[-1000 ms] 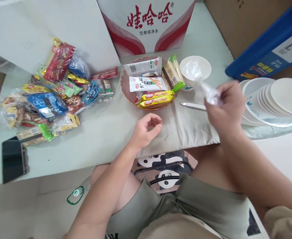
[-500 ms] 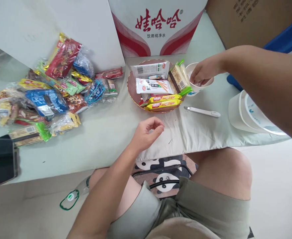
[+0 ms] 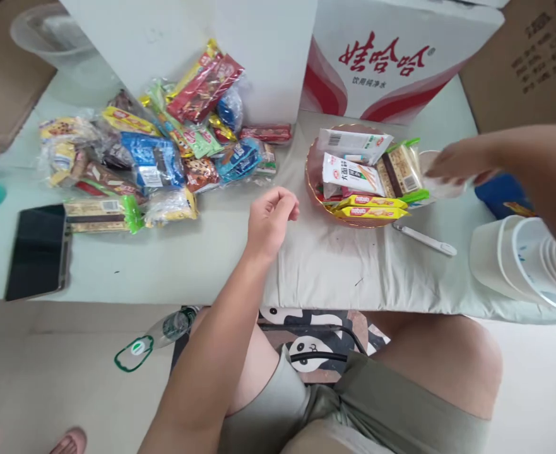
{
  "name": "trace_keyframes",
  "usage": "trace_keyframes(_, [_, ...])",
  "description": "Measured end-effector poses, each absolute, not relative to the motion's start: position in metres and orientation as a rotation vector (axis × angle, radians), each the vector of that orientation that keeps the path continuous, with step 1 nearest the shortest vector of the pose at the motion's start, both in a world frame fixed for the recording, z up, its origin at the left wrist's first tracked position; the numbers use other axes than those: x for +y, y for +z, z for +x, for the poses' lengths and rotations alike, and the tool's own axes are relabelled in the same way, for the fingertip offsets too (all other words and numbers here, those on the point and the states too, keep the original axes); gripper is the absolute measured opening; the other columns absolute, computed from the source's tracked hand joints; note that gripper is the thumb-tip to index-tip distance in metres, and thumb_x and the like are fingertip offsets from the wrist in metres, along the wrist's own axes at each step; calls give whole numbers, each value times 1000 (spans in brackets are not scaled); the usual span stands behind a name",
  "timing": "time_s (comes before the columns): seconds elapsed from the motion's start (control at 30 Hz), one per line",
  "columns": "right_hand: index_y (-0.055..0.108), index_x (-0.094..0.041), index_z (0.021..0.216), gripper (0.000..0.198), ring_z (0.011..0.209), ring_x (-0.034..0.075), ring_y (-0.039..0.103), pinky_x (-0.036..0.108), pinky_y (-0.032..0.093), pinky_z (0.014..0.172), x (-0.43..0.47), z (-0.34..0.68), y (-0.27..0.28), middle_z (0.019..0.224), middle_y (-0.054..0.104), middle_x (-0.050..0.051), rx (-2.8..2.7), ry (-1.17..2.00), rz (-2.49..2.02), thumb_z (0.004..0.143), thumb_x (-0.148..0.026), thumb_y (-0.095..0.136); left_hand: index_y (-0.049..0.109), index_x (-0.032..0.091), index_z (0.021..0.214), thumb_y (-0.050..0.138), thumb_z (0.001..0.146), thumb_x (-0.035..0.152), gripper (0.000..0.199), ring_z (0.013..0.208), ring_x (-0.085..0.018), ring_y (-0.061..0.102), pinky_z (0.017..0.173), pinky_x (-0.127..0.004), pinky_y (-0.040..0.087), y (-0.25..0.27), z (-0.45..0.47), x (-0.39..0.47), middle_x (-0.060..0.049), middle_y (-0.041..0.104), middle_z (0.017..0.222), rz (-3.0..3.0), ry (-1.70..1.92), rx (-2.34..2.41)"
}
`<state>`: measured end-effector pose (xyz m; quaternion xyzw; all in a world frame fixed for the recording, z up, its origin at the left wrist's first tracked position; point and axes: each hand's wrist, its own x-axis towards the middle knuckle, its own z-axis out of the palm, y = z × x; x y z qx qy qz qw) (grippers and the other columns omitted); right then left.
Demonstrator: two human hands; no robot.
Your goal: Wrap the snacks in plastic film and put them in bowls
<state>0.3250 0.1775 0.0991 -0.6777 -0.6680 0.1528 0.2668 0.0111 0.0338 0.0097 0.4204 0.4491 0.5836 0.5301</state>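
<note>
My left hand (image 3: 272,221) hovers over the front of the table, fingers curled in and thumb against them, with nothing showing in it. Over at the right, my right hand (image 3: 464,161) is at a white paper cup (image 3: 441,189); its fingers are blurred, and whether they hold anything cannot be told. Beside the cup stands a pinkish glass bowl (image 3: 312,170) with a gold rim. Inside lie a white snack packet (image 3: 351,174), yellow wafer packets (image 3: 370,212) and a green-ended biscuit pack (image 3: 401,171). A white-handled knife (image 3: 426,241) lies in front of the bowl.
A heap of wrapped snacks (image 3: 152,161) covers the table's left, with a phone (image 3: 36,252) near the edge. White tubs (image 3: 488,255) stand at the right. A white carton (image 3: 382,63) rises behind the bowl. A plastic bottle (image 3: 164,331) is below the table; another person's feet (image 3: 69,441) show lower left.
The view has swung left, so the table things sit further right. My left hand's fingers have curled tighter. My right hand remains at the cup, now more blurred.
</note>
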Motion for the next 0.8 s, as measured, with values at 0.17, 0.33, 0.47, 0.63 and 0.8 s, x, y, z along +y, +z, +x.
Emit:
trace_keyframes(0.17, [73,-9,80,20,126,38,64,50,46,85,151,198,155,103,80,8,-2160,-224,-1950,90,-23,64,56,19,63,61,85,24,24,57,-8,51,57,-22,44,14,-1,37,3,54,61,903,1447,1098])
trace_keyframes(0.33, [72,-24,114,43,121,31,65,49,53,105,134,59,83,115,73,2,-2758,133,-1317,77,-4,78,51,19,59,57,90,15,32,53,-8,45,54,-21,40,15,-7,35,4,48,55,767,1493,1133])
trace_keyframes(0.47, [72,-27,118,40,134,36,56,57,47,111,151,34,33,126,67,4,-2713,208,-1231,84,-4,69,46,19,59,55,93,15,35,52,-6,43,51,-18,36,20,-17,30,4,43,58,556,1516,1117])
trace_keyframes(0.63, [62,-31,142,56,136,35,53,54,48,107,153,54,47,148,59,6,-2836,142,-1364,90,-11,59,44,18,58,54,93,13,36,50,-6,41,49,-16,34,24,-26,25,4,43,58,523,1552,1082])
trace_keyframes(0.8, [69,-30,129,47,119,24,63,37,52,95,152,68,62,134,67,3,-2773,269,-1353,84,-15,66,48,18,58,53,93,10,37,50,-6,42,48,-16,33,24,-24,28,4,44,57,487,1577,1051])
